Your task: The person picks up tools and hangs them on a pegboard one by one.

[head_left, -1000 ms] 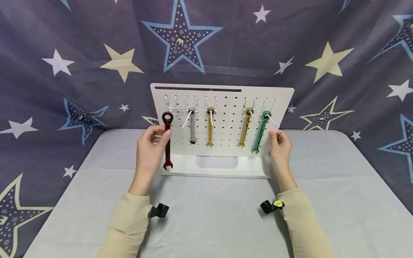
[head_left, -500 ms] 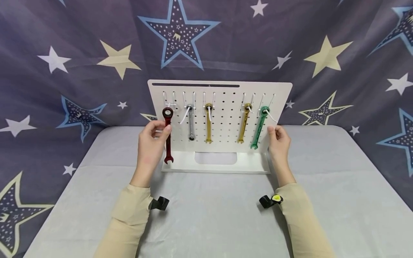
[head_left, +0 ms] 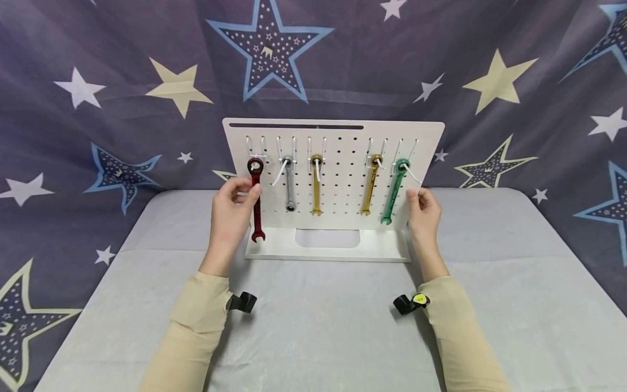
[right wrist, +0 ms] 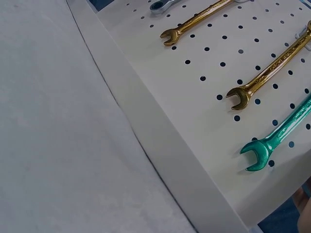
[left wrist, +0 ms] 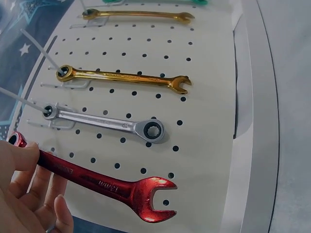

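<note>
My left hand (head_left: 231, 215) pinches a red combination wrench (left wrist: 104, 184) by its shaft, between thumb and fingers. The wrench hangs jaw-down at the left side of a white pegboard (head_left: 343, 201). In the head view its ring end overlaps the leftmost white hook, and something pale shows inside the ring. My right hand (head_left: 425, 218) grips the board's right edge, thumb in front. Nearest to it hangs a green wrench (head_left: 394, 193). In the right wrist view, only a sliver of the right hand's fingers shows at the lower right.
On other hooks hang a silver wrench (head_left: 290, 188) and two gold wrenches, one left of centre (head_left: 317, 188) and one right of centre (head_left: 371, 188). White hook rods stick out toward me. The board's base (head_left: 328, 254) stands on a grey-covered table (head_left: 318, 326), before a star-patterned curtain (head_left: 362, 65).
My left hand has brought the red wrench slightly up and right against the board, its ring now over the leftmost hook. The right hand keeps its place. The head view has shifted a little.
</note>
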`<action>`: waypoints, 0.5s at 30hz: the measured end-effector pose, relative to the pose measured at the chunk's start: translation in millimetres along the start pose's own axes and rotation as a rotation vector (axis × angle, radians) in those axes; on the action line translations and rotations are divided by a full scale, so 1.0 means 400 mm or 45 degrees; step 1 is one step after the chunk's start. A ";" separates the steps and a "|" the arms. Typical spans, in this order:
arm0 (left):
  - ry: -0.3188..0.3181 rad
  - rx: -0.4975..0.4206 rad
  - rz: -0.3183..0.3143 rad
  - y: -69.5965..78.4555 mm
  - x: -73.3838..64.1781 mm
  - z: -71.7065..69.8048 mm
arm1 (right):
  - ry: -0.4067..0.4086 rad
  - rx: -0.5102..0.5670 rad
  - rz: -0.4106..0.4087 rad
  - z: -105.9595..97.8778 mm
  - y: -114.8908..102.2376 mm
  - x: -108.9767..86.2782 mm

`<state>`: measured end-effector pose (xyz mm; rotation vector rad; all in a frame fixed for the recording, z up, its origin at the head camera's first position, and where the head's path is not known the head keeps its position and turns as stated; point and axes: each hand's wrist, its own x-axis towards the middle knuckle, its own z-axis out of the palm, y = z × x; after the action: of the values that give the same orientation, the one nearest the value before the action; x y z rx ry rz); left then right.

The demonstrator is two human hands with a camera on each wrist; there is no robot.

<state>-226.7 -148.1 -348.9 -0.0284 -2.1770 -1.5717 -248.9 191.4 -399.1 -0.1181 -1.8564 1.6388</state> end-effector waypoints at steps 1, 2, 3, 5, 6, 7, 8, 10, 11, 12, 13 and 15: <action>0.002 -0.004 0.003 0.000 0.003 0.001 | -0.002 0.007 -0.001 0.000 0.002 0.000; 0.003 -0.008 0.005 0.000 0.005 0.002 | -0.004 0.012 -0.001 0.000 0.003 0.001; 0.003 -0.008 0.004 0.000 0.008 0.003 | -0.004 0.014 -0.001 0.000 0.004 0.001; 0.005 -0.012 -0.002 0.001 0.012 0.005 | -0.005 0.013 -0.002 -0.001 0.006 0.001; 0.003 -0.013 -0.006 0.001 0.014 0.006 | -0.004 0.007 -0.002 -0.001 0.006 0.002; 0.001 -0.013 -0.010 0.001 0.016 0.006 | -0.004 0.005 -0.002 -0.001 0.005 0.002; -0.002 -0.013 -0.017 0.002 0.017 0.007 | -0.004 0.002 -0.001 -0.001 0.005 0.002; -0.008 -0.016 -0.030 0.002 0.020 0.009 | -0.006 0.001 -0.001 -0.001 0.005 0.003; -0.010 -0.020 -0.036 0.002 0.022 0.009 | -0.007 0.003 -0.001 -0.002 0.005 0.003; -0.011 -0.022 -0.042 0.001 0.023 0.010 | -0.009 0.005 0.000 -0.002 0.005 0.003; -0.013 -0.024 -0.047 0.000 0.025 0.011 | -0.011 0.009 0.000 -0.002 0.005 0.003; -0.015 -0.025 -0.054 -0.003 0.029 0.013 | -0.013 0.009 0.000 -0.002 0.006 0.004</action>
<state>-239.2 -146.4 -347.1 0.0019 -2.1851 -1.6196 -250.4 193.5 -400.6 -0.1073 -1.8580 1.6485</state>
